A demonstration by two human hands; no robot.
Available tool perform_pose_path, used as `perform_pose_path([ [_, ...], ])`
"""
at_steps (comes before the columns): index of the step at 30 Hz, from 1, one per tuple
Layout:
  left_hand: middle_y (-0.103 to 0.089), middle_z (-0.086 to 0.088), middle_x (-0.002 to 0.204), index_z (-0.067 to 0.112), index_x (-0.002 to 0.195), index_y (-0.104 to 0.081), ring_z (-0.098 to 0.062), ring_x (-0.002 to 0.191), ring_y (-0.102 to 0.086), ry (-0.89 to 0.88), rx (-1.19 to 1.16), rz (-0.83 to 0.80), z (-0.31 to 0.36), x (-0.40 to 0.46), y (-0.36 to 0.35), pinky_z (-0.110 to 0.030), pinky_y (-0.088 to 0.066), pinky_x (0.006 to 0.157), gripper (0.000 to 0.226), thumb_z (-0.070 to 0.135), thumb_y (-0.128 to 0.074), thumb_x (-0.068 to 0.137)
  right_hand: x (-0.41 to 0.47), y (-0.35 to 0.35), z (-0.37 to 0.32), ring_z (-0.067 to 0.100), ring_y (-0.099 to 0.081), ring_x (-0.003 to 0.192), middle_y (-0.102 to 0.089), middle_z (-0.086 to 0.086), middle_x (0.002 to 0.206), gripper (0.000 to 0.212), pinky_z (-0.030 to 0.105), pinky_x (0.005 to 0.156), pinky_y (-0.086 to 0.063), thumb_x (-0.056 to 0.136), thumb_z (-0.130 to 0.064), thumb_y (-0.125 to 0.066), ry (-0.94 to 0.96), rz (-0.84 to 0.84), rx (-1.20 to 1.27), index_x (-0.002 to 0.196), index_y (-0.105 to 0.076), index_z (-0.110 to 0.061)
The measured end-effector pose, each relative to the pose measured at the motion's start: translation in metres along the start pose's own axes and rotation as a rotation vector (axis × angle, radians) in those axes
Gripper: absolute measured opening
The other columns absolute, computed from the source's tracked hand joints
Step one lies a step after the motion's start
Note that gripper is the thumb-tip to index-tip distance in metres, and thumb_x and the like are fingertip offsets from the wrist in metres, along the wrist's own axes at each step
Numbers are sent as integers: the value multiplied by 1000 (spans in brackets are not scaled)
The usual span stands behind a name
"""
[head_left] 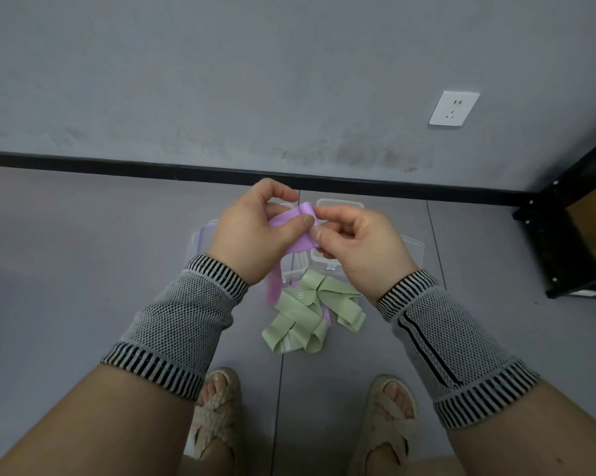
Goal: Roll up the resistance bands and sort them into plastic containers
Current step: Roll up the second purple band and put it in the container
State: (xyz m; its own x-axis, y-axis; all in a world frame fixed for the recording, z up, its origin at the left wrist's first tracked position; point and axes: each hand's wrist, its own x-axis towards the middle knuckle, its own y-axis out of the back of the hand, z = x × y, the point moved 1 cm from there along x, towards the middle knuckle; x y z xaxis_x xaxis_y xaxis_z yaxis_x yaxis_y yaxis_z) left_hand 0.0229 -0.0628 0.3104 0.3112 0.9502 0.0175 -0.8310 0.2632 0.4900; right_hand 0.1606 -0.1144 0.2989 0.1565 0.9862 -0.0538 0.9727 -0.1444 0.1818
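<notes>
A purple resistance band (298, 231) is held up in front of me between both hands. My left hand (255, 231) pinches its folded top end with thumb and fingers. My right hand (361, 242) pinches the same end from the right. The band's loose tail (274, 286) hangs down below my left wrist. On the floor under my hands lie several pale green bands (306, 317) in a loose heap, one marked 30. Clear plastic containers (339, 204) stand on the floor behind the heap, mostly hidden by my hands.
A grey wall with a black skirting board (118, 164) runs across behind the containers. A black metal shelf frame (571, 235) holding a cardboard box stands at the right. A white socket (453, 108) is on the wall. My sandalled feet (217, 407) stand just before the heap.
</notes>
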Motion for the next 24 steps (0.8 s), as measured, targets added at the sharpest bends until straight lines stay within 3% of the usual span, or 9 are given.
perform_pose_path([
  [3, -64, 9, 67, 25, 93, -60, 4, 47, -50, -19, 47, 5, -3, 2, 0, -22, -37, 47, 5, 25, -59, 89, 1, 1, 2, 16, -62, 74, -68, 3, 80, 23, 35, 78, -55, 90, -8, -60, -13, 33, -35, 95, -67, -29],
  [6, -66, 11, 72, 27, 92, -59, 2, 57, -54, -29, 74, -2, -5, 3, 1, -21, -41, 52, 10, 17, -59, 88, 3, 2, 6, 22, -65, 77, -70, 8, 85, 19, 38, 79, -56, 90, -9, -60, -40, 70, -61, 105, -69, -17],
  [12, -69, 9, 74, 33, 88, -55, -1, 59, -58, -41, -19, -18, -2, 2, 1, -18, -43, 51, 21, 15, -64, 84, 5, 0, 9, 11, -62, 73, -66, 1, 80, 16, 35, 76, -55, 87, -12, -65, -29, 115, -67, 86, -65, -28],
  [16, -70, 8, 72, 34, 87, -56, 0, 59, -58, -72, -41, -2, 1, 1, 1, -21, -49, 61, 22, 15, -66, 83, 3, 0, 6, 16, -60, 70, -64, 7, 79, 16, 40, 74, -55, 83, -13, -69, -14, 129, -58, 82, -63, -28],
  [24, -71, 5, 76, 30, 81, -63, -8, 72, -67, -74, -95, 13, 0, 1, 0, -24, -53, 66, 14, 18, -70, 82, 0, 0, -1, 13, -59, 65, -62, -2, 69, 21, 36, 71, -54, 77, -11, -75, 3, 109, -46, 81, -62, -28],
])
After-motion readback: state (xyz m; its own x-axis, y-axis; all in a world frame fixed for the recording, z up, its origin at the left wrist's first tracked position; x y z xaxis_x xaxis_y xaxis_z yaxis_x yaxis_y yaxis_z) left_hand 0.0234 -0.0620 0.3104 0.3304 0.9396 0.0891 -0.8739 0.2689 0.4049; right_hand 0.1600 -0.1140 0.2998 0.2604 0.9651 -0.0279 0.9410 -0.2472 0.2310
